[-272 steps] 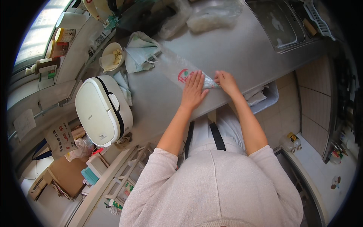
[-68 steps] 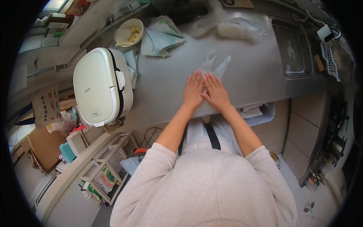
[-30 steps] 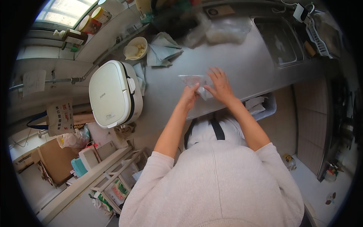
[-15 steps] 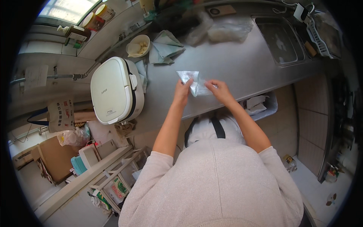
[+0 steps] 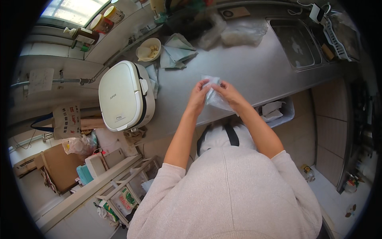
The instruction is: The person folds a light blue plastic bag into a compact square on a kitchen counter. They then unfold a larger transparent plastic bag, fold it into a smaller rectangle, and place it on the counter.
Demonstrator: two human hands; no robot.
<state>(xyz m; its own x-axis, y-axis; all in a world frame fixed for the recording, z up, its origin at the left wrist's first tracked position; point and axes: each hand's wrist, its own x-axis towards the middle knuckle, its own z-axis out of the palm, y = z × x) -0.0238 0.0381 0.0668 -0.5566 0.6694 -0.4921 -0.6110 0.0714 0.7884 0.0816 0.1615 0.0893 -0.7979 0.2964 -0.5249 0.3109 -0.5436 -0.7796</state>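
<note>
A crinkled clear plastic bag [image 5: 217, 100] hangs between my two hands above the steel counter's front edge. My left hand [image 5: 198, 95] pinches its upper left part with thumb and fingers. My right hand [image 5: 229, 93] grips the top from the other side, its fingertips close to the left ones. The lower part of the bag dangles under the right hand. What the bag contains, if anything, I cannot make out.
Left on the counter [image 5: 254, 85] stands a white rice cooker [image 5: 119, 95]. Behind it are a bowl [image 5: 156, 43] with pale pieces and folded light-green packets [image 5: 175, 53]. Clear bags [image 5: 244, 35] lie at the back; a sink [image 5: 292, 38] is right. A bin [image 5: 289, 108] sits below the edge.
My hands have drawn together, the left one moving slightly right. The bag, spread between them before with a shiny silvery part showing, is now bunched at the top and droops lower.
</note>
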